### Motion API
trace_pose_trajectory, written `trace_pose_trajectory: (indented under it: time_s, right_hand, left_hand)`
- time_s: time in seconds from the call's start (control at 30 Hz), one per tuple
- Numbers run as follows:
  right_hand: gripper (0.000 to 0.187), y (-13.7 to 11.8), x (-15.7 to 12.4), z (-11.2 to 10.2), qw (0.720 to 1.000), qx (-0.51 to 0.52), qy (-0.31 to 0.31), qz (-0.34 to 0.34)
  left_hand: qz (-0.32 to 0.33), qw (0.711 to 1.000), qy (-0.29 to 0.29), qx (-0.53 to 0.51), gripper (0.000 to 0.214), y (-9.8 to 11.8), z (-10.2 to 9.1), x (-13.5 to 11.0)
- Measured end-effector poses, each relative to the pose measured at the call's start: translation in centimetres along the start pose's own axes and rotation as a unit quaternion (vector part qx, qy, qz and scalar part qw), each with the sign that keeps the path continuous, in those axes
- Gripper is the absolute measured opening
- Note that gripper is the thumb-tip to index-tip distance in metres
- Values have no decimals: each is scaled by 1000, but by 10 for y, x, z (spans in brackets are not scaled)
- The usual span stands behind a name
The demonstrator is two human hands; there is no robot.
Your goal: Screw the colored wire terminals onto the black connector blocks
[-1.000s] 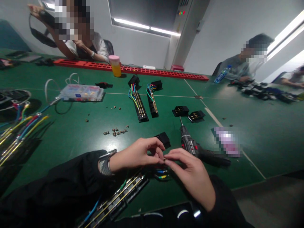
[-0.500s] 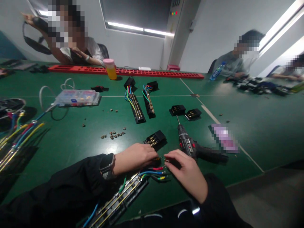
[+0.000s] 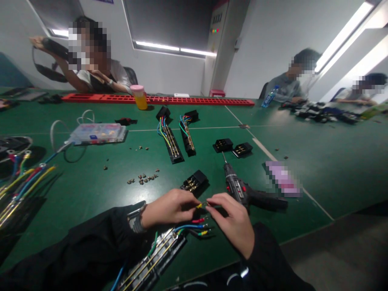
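Observation:
My left hand [image 3: 171, 208] pinches a yellow wire terminal [image 3: 199, 205]. Facing it, my right hand [image 3: 233, 220] holds a small brass-coloured screw [image 3: 207, 204] between thumb and forefinger, close to the terminal's tip. Below the hands lies a black strip with brass bars [image 3: 160, 252]; red, blue and green-yellow wire ends [image 3: 203, 233] stick out from it. A black socket housing with brass contacts [image 3: 195, 182] sits just beyond my left fingers. Part of the held wire is hidden by my left hand.
A cordless drill [image 3: 239, 188] lies right of my hands, near a purple phone-like object [image 3: 281, 178]. Loose screws [image 3: 144, 178] are scattered to the left. Beyond are two wired strips [image 3: 172, 143], a parts box [image 3: 98, 133] and a red slotted rail [image 3: 188, 100]. Co-workers sit across the table.
My left hand has turned so the yellow terminal shows between its fingers. My right hand has moved slightly left, bringing the screw close to it. The view has shifted slightly.

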State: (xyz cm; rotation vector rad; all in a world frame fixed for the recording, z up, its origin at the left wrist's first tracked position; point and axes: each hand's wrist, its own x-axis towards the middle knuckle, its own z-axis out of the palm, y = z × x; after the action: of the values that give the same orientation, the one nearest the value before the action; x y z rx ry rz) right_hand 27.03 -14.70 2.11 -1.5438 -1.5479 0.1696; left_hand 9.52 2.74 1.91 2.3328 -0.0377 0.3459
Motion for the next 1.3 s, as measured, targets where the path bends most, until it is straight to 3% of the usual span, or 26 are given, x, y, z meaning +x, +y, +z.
trace_pose_trajectory:
  time_s: [0.13, 0.37, 0.63, 1.13, 1.3]
  right_hand:
    - [15, -4, 2, -1, 1000, 10, -3, -19]
    - [15, -7, 5, 3, 999, 24, 4, -37]
    - [19, -9, 7, -2, 998, 54, 6, -44]
    - [18, -10, 6, 5, 996, 83, 16, -7]
    - [11, -9, 9, 9, 997, 69, 3, 16]
  left_hand:
    - [-41, 998, 6, -45, 23, 2, -1, -1]
    - [-43, 997, -9, -63, 25, 14, -7, -4]
    - [-51, 998, 10, -20, 25, 18, -2, -17]
    - [3, 998, 33, 57, 21, 16, -1, -20]
    - [21, 991, 39, 129, 17, 14, 4, -23]
